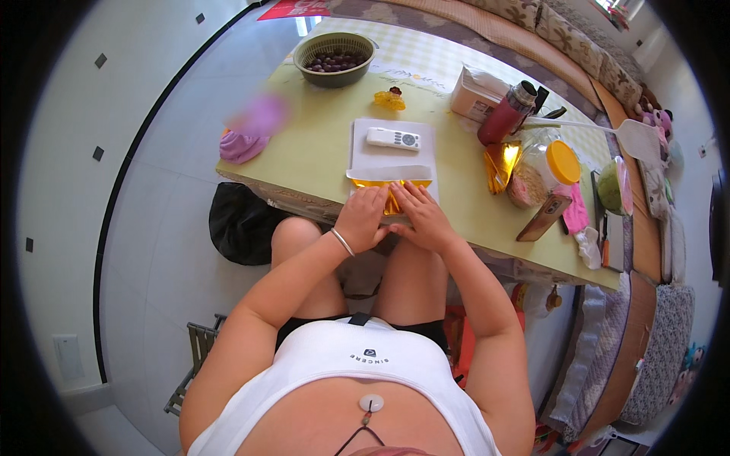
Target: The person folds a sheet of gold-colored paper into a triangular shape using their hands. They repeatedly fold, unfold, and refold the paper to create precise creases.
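At the near edge of the table, a strip of shiny gold foil paper [390, 185] with a white border lies across a pad of white sheets [366, 156]. My left hand [363, 218] rests on the foil's left part, fingers stretched out flat. Beside it, my right hand [420, 218] lies with straight fingers on the right part. The thumbs come together at the table edge, and the foil beneath the palms is hidden. Just beyond, a white remote control [393, 139] sits on the pad.
A basket of dark round fruit [333, 61] and a yellow hair claw [390, 99] are farther back. On the right stand a red flask [507, 113], a yellow-lidded jar [532, 178], folded gold foil [501, 163] and a phone [544, 218]. Purple cloth [243, 146] lies at the left corner.
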`<state>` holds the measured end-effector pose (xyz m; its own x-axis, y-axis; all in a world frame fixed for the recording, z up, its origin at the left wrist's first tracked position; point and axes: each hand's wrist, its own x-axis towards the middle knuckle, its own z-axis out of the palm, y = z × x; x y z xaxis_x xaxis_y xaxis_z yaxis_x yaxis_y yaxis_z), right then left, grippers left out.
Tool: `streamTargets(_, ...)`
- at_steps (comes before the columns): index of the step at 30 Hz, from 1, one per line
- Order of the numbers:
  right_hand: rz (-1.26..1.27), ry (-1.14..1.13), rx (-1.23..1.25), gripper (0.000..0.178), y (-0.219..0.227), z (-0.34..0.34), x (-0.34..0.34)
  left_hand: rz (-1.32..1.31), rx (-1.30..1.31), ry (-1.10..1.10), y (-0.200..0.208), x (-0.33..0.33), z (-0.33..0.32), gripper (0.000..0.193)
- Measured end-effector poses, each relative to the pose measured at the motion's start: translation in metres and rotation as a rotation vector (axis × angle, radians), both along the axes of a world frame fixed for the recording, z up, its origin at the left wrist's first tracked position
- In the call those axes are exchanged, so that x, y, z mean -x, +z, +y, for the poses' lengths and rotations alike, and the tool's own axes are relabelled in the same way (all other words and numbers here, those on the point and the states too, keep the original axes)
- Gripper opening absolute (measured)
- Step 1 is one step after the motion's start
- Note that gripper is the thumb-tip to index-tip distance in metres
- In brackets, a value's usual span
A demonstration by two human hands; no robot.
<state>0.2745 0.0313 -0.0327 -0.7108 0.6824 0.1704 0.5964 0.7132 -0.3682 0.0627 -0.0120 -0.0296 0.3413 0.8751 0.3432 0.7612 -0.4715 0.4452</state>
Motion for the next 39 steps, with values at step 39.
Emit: streamTargets(39,-0.022,0.017,-0.066,0.065,-0.001,-0.012,0.01,-0.08,-0.02,0.268,-0.036,0.07,0.071,0.02)
